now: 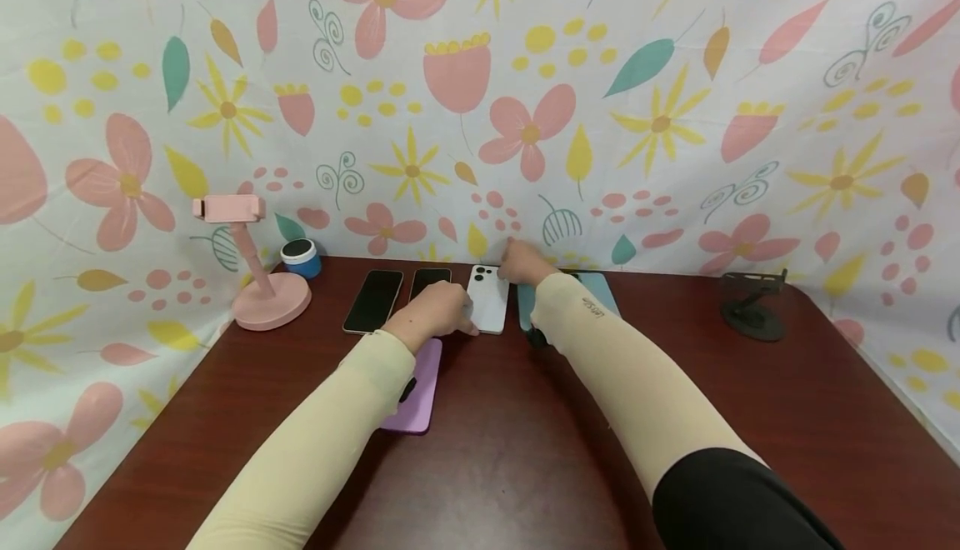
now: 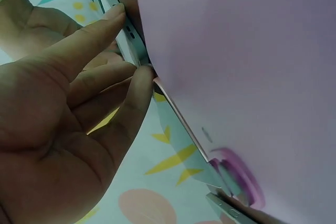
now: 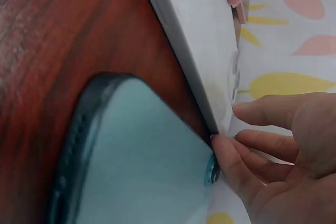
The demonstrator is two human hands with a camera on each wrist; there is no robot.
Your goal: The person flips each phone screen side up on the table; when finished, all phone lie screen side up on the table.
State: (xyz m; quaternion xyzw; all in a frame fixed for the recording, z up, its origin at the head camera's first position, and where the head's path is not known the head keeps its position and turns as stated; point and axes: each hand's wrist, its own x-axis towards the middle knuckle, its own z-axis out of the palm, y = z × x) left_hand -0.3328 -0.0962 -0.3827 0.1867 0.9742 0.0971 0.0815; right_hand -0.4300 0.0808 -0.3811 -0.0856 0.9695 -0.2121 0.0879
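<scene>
Our left hand (image 1: 438,308) and right hand (image 1: 525,263) pinch opposite ends of a white phone (image 1: 491,298), between a black phone (image 1: 431,277) and a blue phone (image 1: 599,287); we're likely straightening it, needing gentle nudges.

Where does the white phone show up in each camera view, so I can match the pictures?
Head: the white phone lies just below centre, between the left hand and right hand.
Left wrist: upper left of centre, seen mostly edge-on, at the left hand.
Right wrist: upper middle, running from the top edge to the right hand.
Shared landmark: the floral cloth, visible in all three.
</scene>
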